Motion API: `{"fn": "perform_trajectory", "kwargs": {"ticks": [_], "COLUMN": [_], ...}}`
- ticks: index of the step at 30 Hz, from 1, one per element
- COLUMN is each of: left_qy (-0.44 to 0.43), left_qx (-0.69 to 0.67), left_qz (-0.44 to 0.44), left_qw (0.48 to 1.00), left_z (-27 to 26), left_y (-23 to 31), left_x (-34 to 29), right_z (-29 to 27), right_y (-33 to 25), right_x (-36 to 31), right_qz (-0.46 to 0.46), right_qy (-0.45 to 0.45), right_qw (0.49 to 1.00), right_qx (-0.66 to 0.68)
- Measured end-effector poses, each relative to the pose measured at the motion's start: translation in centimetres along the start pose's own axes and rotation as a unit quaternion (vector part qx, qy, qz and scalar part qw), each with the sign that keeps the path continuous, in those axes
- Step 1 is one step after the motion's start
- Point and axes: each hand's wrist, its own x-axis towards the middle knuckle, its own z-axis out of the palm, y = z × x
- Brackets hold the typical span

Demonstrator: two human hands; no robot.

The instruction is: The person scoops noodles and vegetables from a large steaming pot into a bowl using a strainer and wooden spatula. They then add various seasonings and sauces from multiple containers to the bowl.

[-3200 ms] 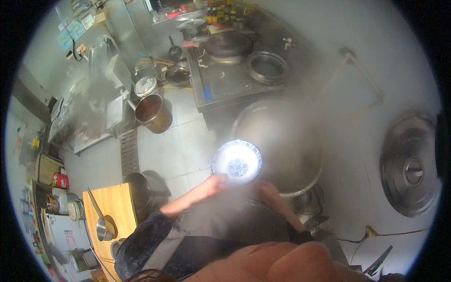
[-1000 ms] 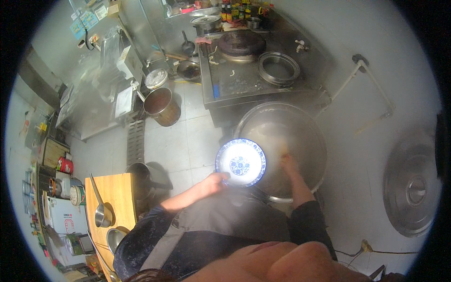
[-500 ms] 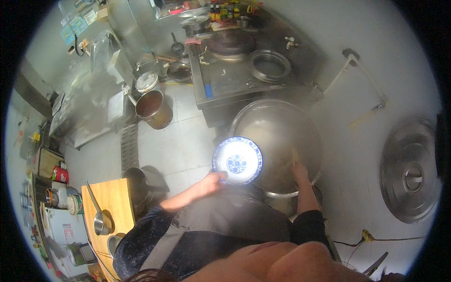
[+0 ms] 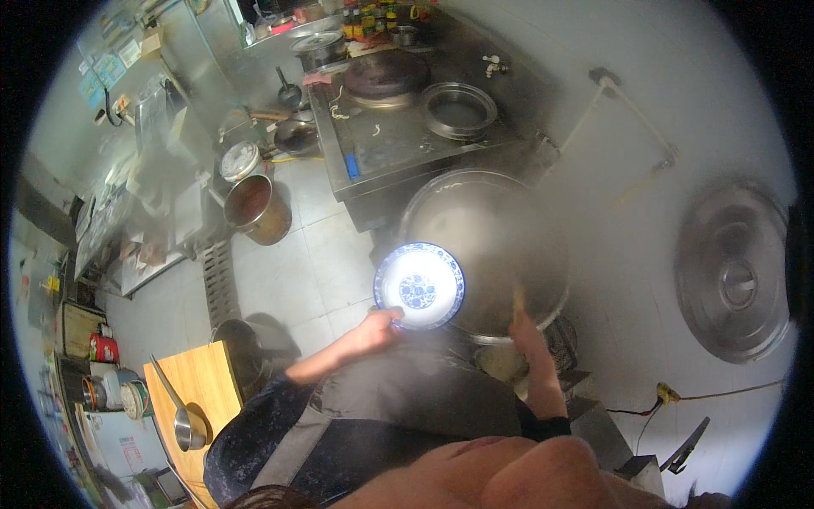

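Note:
My left hand (image 4: 379,327) grips the near rim of a white bowl with a blue pattern (image 4: 420,286), held level beside a large steaming metal pot (image 4: 487,250). My right hand (image 4: 527,332) is closed around a wooden handle (image 4: 516,300) that reaches into the pot. Steam blurs whatever is in the pot. The bowl looks empty.
A big round metal lid (image 4: 736,270) hangs on the wall at right. Behind the pot stands a steel stove counter (image 4: 398,140) with burners. A brown pot (image 4: 254,208) sits on the tiled floor at left, and a wooden table with a ladle (image 4: 186,416) is at lower left.
My right hand came down from over the pot to its near rim and now holds a wooden handle. The bowl stays in my left hand beside the pot.

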Motion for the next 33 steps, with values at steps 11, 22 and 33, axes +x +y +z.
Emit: {"fn": "perform_trajectory", "kwargs": {"ticks": [11,22,33], "left_qy": [0.162,0.161,0.259], "left_qx": [-0.399,-0.386,-0.404], "left_qz": [-0.183,-0.165,-0.145], "left_qw": [0.884,0.893,0.865], "left_z": [2.9,4.8,6.0], "left_y": [4.9,7.6,8.7], "left_x": [-0.1,-1.0,-0.8], "right_z": [-1.6,-6.1,-0.7], "right_y": [-0.7,0.1,3.7], "right_x": [-4.3,1.6,15.7], "right_qz": [-0.175,-0.11,0.005], "right_qy": [-0.026,0.063,-0.002], "right_qw": [0.982,0.986,0.98], "right_qx": [0.061,0.107,0.198]}}
